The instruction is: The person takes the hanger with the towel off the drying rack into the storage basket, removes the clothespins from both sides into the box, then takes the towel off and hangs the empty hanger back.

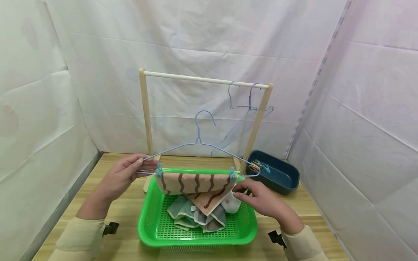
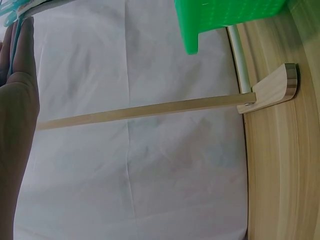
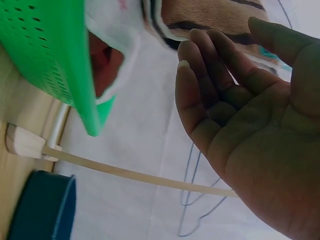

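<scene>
A blue wire clothes hanger (image 1: 183,145) is held by its left end in my left hand (image 1: 125,174), thumb over the wire. From its lower bar hangs a pinkish-brown towel (image 1: 186,184) with dark wavy stripes, fixed by a blue clothespin (image 1: 159,170) on the left and another clothespin (image 1: 232,173) on the right. My right hand (image 1: 261,199) is by the towel's right edge, fingers loosely bent around nothing; in the right wrist view its palm (image 3: 260,140) is bare. Whether the fingertips touch the towel, I cannot tell.
Below the towel stands a green basket (image 1: 196,242) with grey-green cloths (image 1: 183,212) and a white cloth (image 1: 232,203). Behind it is a wooden rack (image 1: 205,78) with blue hangers (image 1: 250,96) at its right. A dark blue bin (image 1: 281,175) with clothespins stands right.
</scene>
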Demonstrator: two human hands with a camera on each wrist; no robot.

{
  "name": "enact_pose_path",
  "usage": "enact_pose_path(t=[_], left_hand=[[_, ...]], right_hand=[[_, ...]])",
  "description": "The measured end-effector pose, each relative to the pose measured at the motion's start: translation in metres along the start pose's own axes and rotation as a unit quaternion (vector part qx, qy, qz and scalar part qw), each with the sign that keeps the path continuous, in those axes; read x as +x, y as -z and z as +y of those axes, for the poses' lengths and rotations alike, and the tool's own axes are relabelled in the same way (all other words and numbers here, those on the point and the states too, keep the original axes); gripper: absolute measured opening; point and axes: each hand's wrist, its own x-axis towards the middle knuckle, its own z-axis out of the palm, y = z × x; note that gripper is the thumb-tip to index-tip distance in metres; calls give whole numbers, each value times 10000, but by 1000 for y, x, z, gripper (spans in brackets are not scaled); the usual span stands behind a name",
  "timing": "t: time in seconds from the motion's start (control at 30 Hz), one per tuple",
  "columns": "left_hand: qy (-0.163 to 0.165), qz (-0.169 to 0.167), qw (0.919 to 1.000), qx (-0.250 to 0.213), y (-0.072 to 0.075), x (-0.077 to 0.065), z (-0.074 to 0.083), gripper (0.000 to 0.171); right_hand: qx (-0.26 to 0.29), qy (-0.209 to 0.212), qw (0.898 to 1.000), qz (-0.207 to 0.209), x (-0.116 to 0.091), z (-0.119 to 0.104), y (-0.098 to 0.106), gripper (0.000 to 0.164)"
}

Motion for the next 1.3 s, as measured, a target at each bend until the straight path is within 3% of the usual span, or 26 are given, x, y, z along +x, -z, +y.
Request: enact_pose_path(t=[0.13, 0.27, 0.4, 0.53, 0.63, 0.77, 1.03, 1.3], left_hand=[[56, 29, 10000, 45, -2, 1, -2, 38], [104, 45, 9999, 73, -4, 0, -4, 39], [110, 62, 9998, 167, -5, 0, -7, 39], [98, 65, 9997, 208, -5, 0, -9, 39], [147, 89, 9996, 215, -6, 0, -9, 39], [128, 77, 9995, 279, -7, -1, -10, 39], [210, 162, 9990, 367, -9, 0, -9, 39], [225, 143, 9990, 352, -10, 2, -9, 40]], right_hand=[[-95, 260, 9994, 227, -5, -8, 3, 22], [-243, 797, 9917, 978, -9, -20, 4, 10], [-706, 1256, 9710, 1910, -10, -29, 4, 16], [-1234, 1580, 9492, 2427, -6, -30, 2, 25], [-1468, 1622, 9424, 2531, -2, -29, 0, 34], [-1640, 1471, 9423, 2519, 2, -30, -3, 45], [-1934, 1416, 9373, 2529, 9, -30, -5, 47], [-1824, 1244, 9445, 2433, 14, -29, -5, 52]])
